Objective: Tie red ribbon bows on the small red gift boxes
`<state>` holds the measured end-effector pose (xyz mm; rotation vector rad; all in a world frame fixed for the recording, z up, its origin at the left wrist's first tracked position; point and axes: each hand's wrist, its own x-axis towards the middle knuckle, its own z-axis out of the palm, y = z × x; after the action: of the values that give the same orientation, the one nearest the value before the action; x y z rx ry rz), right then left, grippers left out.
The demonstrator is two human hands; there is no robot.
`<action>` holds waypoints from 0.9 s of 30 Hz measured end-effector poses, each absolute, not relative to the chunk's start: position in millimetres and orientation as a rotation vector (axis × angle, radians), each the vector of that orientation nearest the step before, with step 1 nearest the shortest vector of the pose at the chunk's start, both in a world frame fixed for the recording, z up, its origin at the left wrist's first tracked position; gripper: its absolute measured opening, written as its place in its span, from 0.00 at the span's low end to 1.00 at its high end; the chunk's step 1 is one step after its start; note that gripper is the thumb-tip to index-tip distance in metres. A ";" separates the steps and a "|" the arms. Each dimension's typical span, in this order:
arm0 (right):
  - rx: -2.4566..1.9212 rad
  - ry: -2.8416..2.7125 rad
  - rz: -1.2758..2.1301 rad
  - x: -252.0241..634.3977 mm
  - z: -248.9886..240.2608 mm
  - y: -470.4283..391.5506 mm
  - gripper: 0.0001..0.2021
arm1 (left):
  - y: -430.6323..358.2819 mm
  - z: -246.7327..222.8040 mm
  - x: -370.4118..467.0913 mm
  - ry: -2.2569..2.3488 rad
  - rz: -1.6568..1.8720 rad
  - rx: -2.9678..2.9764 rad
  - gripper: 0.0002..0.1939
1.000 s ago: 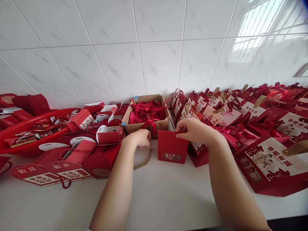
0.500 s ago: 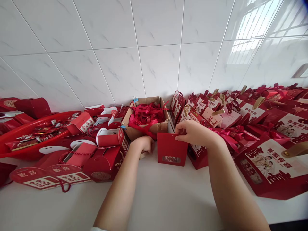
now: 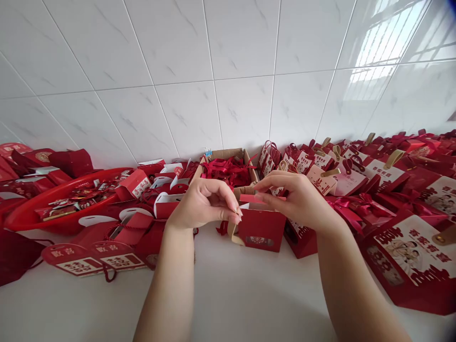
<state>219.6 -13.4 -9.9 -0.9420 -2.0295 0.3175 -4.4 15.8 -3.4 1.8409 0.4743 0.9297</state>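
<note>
A red paper gift box point(image 3: 262, 229) with a small clear window in its front stands on the white counter, its top partly raised. My right hand point(image 3: 297, 197) bends over the top, thumb and fingers closed at the box's red flap point(image 3: 250, 198). To the left, my left hand point(image 3: 206, 204) is in a pinch just above the box's left corner; what lies between its fingertips is too small to make out. A tan strap point(image 3: 235, 237) curls at the box's left side, below those fingertips.
Behind the box is a cardboard carton point(image 3: 228, 154) of red ribbons point(image 3: 228, 172). At left, a red plastic basket point(image 3: 24, 218) holds wrapped sweets, with open red boxes point(image 3: 138, 228) beside it. Finished-looking gift boxes point(image 3: 409, 256) crowd the right. A tiled wall point(image 3: 242, 104) rises behind.
My left hand has risen from the counter beside the box to its top corner, fingers pinched. The box's top has opened, and my right hand has shifted over its flap. The view has shifted slightly.
</note>
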 end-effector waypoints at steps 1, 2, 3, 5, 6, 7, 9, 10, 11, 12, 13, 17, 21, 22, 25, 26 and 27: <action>-0.814 -2.036 0.341 217.1 -7.7 -17.7 0.06 | 14.4 -4.2 -2.6 0.447 0.927 1.833 0.11; -0.701 -2.051 0.364 214.9 -6.0 -21.5 0.07 | 12.9 -4.9 -1.0 0.437 0.923 1.829 0.12; -0.611 -2.065 0.375 212.9 -4.8 -24.9 0.07 | 11.6 -5.4 0.2 0.436 0.918 1.826 0.13; -0.499 -2.081 0.371 210.0 -3.3 -30.0 0.05 | 9.5 -6.1 1.8 0.435 0.911 1.821 0.14; -0.464 -2.090 0.367 209.2 -2.8 -31.8 0.05 | 8.8 -6.2 2.2 0.427 0.911 1.820 0.15; -0.436 -2.103 0.366 208.7 -2.3 -33.1 0.05 | 8.3 -6.1 2.4 0.411 0.914 1.821 0.14; -0.392 -2.139 0.384 208.3 -1.2 -35.1 0.05 | 7.9 -5.6 2.6 0.351 0.934 1.822 0.11; -0.378 -2.152 0.398 208.2 -0.6 -35.8 0.05 | 7.9 -5.2 2.7 0.314 0.946 1.822 0.10; -0.369 -2.157 0.408 208.0 -0.1 -36.4 0.04 | 7.9 -4.8 2.8 0.286 0.957 1.821 0.08; -0.367 -2.154 0.410 207.6 0.3 -36.9 0.04 | 8.0 -4.5 2.9 0.273 0.962 1.820 0.08; -0.368 -2.146 0.404 207.1 0.5 -37.3 0.03 | 8.1 -4.2 3.1 0.277 0.956 1.822 0.08; -0.426 -2.125 0.357 204.9 0.1 -37.8 0.02 | 8.5 -4.2 3.9 0.343 0.901 1.836 0.09; -0.418 -2.125 0.397 204.1 -0.6 -37.7 0.03 | 8.5 -4.4 4.8 0.268 0.889 1.827 0.07; -0.389 -2.129 0.428 203.9 -0.7 -37.6 0.03 | 8.2 -4.2 5.1 0.237 0.890 1.829 0.06; -0.327 -2.129 0.534 203.3 -1.3 -36.9 0.03 | 7.1 -3.4 5.8 0.185 0.871 1.838 0.04; -0.318 -2.123 0.562 203.1 -1.6 -36.6 0.03 | 6.8 -3.1 6.2 0.189 0.854 1.835 0.04; -0.310 -2.119 0.582 203.0 -1.9 -36.3 0.03 | 6.8 -3.1 6.5 0.204 0.836 1.832 0.05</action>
<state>203.0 -36.3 -1.9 -0.3102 -2.1191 0.5820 6.5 6.8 -3.1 1.8315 0.2038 0.8365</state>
